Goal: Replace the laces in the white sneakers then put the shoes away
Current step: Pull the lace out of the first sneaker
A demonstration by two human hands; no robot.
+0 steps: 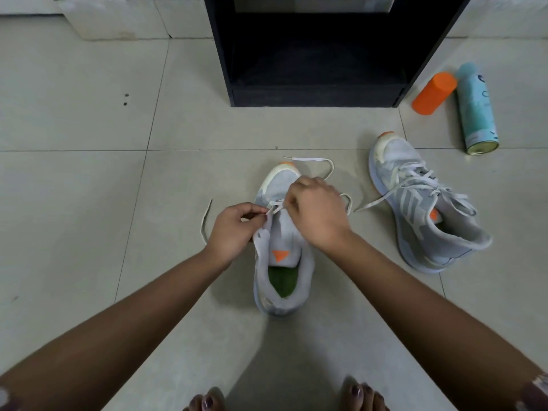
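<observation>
Head view, read left to right. Far left: one free end of the lace (202, 222) lies slack on the tiled floor (74, 173), just beside the left grip (234, 229). Left grip: thumb and forefinger pinch the lace where it leaves a low eyelet on the left side of the sneaker (286, 232). Centre: the sneaker stands upright on the floor, toe away from the person, with its tongue exposed and most eyelets unthreaded. Right grip (318, 213): fingers are curled down over the lowest eyelets. The fingertips are hidden, but the lace emerges from beneath them, so this grip is judged clenched on the lace. The lace's other run loops on the floor past the toe. Right: the second sneaker (424, 212) lies tilted on its side, threaded, with its ends untied. Beyond it, an orange bottle (434, 92) and a spray can (476, 111) lie side by side. Top centre: an open black cabinet (314, 96), the likely place for storage.

Handling, by judgement: the lace is light, limp and flat. It twists readily and should be taken just behind its stiff tip to pass an eyelet. The sneaker is light and soft-walled, so steady it at the eyelet row or heel collar.
</observation>
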